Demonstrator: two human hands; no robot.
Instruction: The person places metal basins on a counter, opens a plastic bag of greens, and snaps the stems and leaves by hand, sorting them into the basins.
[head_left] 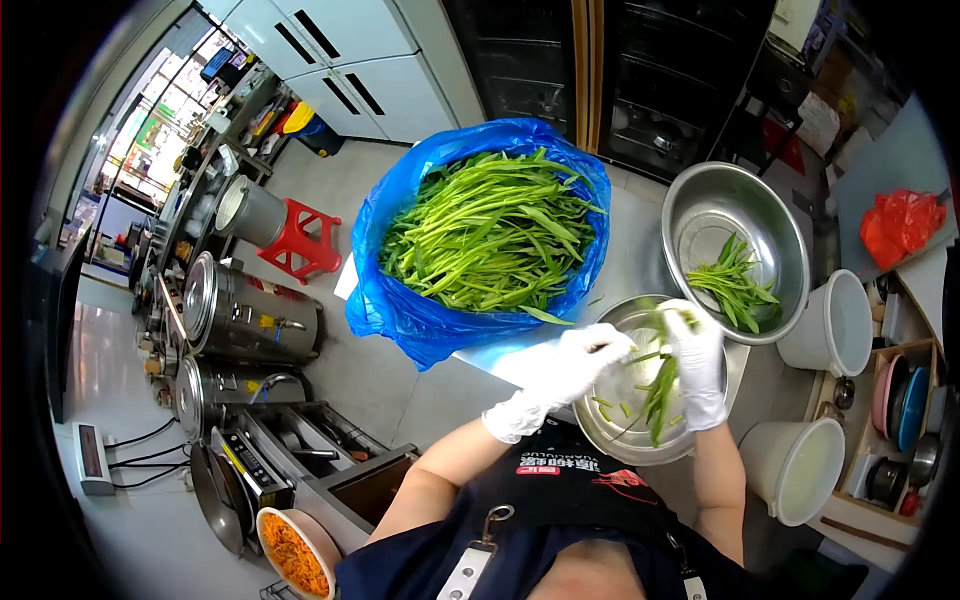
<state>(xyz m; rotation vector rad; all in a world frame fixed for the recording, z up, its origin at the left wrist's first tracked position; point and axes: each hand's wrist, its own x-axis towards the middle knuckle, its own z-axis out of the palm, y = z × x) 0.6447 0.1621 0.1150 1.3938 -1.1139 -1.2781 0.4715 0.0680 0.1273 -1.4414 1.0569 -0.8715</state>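
Note:
Both my hands wear white gloves and work above a shallow metal basin (590, 425). My right hand (697, 360) is closed round a few stalks of water spinach (657, 400), whose leaves hang down into the basin. My left hand (585, 362) is pinched at the stem ends, beside the right; its fingertips are slightly blurred. Short cut-off stem pieces (603, 403) lie in the basin. Ahead, a blue plastic bag (410, 325) stands open, heaped with long water spinach (490, 235). To the right, a larger metal bowl (790, 215) holds a small bunch of water spinach (735, 285).
The bag and basins stand on a metal table (480, 362). White buckets (795, 475) are at the right, near a shelf with pans (910, 410). Leftward are a red stool (305, 240), steel pots (250, 305) and a bowl of shredded orange food (293, 555).

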